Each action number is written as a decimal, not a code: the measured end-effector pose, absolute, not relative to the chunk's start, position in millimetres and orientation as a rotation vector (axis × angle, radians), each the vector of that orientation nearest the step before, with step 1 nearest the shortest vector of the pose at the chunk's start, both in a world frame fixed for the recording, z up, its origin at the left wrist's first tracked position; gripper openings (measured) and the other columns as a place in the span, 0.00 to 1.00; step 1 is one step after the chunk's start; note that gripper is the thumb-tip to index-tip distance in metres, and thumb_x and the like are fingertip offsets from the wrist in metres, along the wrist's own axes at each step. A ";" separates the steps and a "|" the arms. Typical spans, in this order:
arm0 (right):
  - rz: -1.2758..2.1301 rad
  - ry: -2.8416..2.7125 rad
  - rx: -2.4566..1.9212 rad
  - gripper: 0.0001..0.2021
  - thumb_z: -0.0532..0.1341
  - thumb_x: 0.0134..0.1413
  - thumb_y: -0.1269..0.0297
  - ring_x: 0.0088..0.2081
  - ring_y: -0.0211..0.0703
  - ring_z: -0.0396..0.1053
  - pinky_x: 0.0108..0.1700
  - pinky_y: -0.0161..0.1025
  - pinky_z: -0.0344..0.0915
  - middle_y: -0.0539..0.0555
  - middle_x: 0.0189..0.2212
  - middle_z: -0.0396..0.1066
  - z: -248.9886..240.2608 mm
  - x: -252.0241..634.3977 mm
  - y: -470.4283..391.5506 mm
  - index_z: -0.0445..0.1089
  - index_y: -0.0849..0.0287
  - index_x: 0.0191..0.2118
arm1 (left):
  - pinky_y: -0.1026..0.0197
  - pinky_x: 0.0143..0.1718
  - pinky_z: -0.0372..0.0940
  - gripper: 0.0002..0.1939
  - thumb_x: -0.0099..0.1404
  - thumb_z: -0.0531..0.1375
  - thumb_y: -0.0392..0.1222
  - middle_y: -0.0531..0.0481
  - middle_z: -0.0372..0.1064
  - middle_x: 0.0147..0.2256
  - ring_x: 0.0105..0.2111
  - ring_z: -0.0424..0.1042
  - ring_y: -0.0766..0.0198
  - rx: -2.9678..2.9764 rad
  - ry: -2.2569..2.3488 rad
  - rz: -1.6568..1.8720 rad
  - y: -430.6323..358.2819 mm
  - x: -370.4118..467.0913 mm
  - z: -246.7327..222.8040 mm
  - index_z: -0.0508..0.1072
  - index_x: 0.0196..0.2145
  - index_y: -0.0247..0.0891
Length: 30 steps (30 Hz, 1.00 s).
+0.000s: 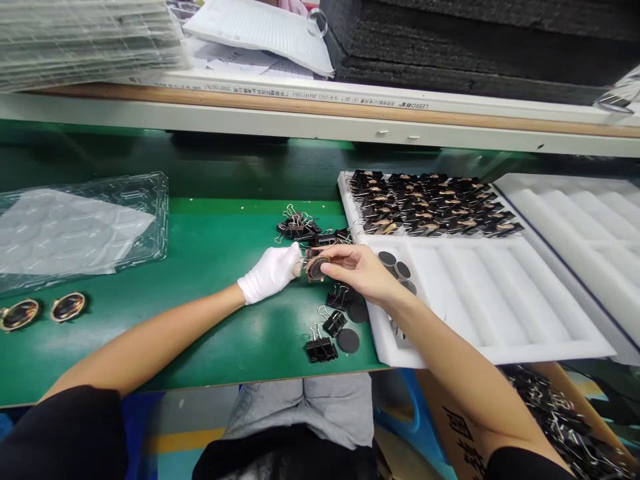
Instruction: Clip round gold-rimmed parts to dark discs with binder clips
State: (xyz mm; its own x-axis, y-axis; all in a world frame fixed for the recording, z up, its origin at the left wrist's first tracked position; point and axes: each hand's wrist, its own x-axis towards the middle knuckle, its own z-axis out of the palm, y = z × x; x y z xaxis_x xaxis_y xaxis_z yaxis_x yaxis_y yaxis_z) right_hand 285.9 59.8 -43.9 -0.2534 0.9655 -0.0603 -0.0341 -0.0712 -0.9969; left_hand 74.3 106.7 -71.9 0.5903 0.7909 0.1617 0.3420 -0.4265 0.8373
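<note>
My left hand [271, 273], in a white glove, is closed with its fingertips pinched on the wire handles of a black binder clip [312, 253]. Bare, my right hand [361, 269] grips a round gold-rimmed piece [316, 268] with a dark disc on its face, thumb laid over it. The clip touches this piece, though the fingers partly hide where they meet. Just beyond both hands lies a heap of black binder clips [299, 227]. Nearer me are more loose clips [321, 349] and flat black discs [348, 341].
To the right, a white foam tray [480, 293] holds rows of clipped pieces [435, 200] at its far end and several discs [401, 269] along its left side. Another white tray [575, 213] adjoins it. Left are a clear plastic tray [160, 220] and two gold-rimmed ovals [69, 307].
</note>
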 end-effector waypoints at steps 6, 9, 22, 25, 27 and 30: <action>1.484 -1.315 -1.124 0.16 0.77 0.48 0.52 0.48 0.49 0.79 0.58 0.50 0.72 0.58 0.48 0.81 -40.8 289.8 59.4 0.82 0.56 0.38 | 0.62 0.24 0.46 0.27 0.69 0.52 0.60 0.58 0.47 0.19 0.22 0.48 0.70 2.026 0.909 0.581 108.5 71.3 -62.5 0.52 0.19 0.41; 1.457 -1.367 -1.127 0.15 0.77 0.49 0.52 0.50 0.50 0.78 0.58 0.49 0.72 0.58 0.50 0.80 -38.3 290.9 58.5 0.82 0.56 0.38 | 0.62 0.24 0.45 0.27 0.67 0.52 0.60 0.58 0.47 0.19 0.22 0.47 0.70 2.017 0.913 0.529 107.4 72.0 -57.7 0.52 0.19 0.40; 1.484 -1.528 -1.076 0.11 0.74 0.54 0.55 0.54 0.52 0.77 0.58 0.51 0.73 0.59 0.54 0.78 -27.0 296.7 56.6 0.82 0.54 0.40 | 0.62 0.25 0.47 0.23 0.67 0.52 0.55 0.58 0.51 0.18 0.21 0.49 0.70 2.248 0.826 0.459 111.3 64.4 -68.1 0.59 0.20 0.39; 1.489 -1.343 -1.065 0.12 0.75 0.53 0.54 0.54 0.51 0.76 0.56 0.47 0.72 0.58 0.57 0.76 -29.0 295.1 57.7 0.82 0.53 0.40 | 0.61 0.25 0.47 0.23 0.67 0.50 0.54 0.58 0.46 0.17 0.21 0.48 0.70 2.268 0.848 0.518 111.8 66.3 -71.9 0.54 0.19 0.40; 1.478 -1.133 -1.093 0.13 0.76 0.51 0.53 0.49 0.46 0.76 0.51 0.43 0.73 0.56 0.51 0.79 -32.0 292.2 59.4 0.82 0.53 0.40 | 0.61 0.25 0.46 0.23 0.68 0.48 0.52 0.58 0.43 0.17 0.20 0.47 0.70 2.275 0.868 0.554 113.2 67.5 -73.9 0.50 0.19 0.41; 1.440 -0.882 -1.159 0.15 0.77 0.48 0.52 0.40 0.40 0.74 0.43 0.37 0.72 0.51 0.41 0.79 -37.5 286.8 61.9 0.79 0.52 0.38 | 0.61 0.24 0.46 0.22 0.69 0.47 0.50 0.58 0.42 0.17 0.19 0.47 0.70 2.283 0.883 0.602 114.4 68.9 -76.0 0.49 0.20 0.42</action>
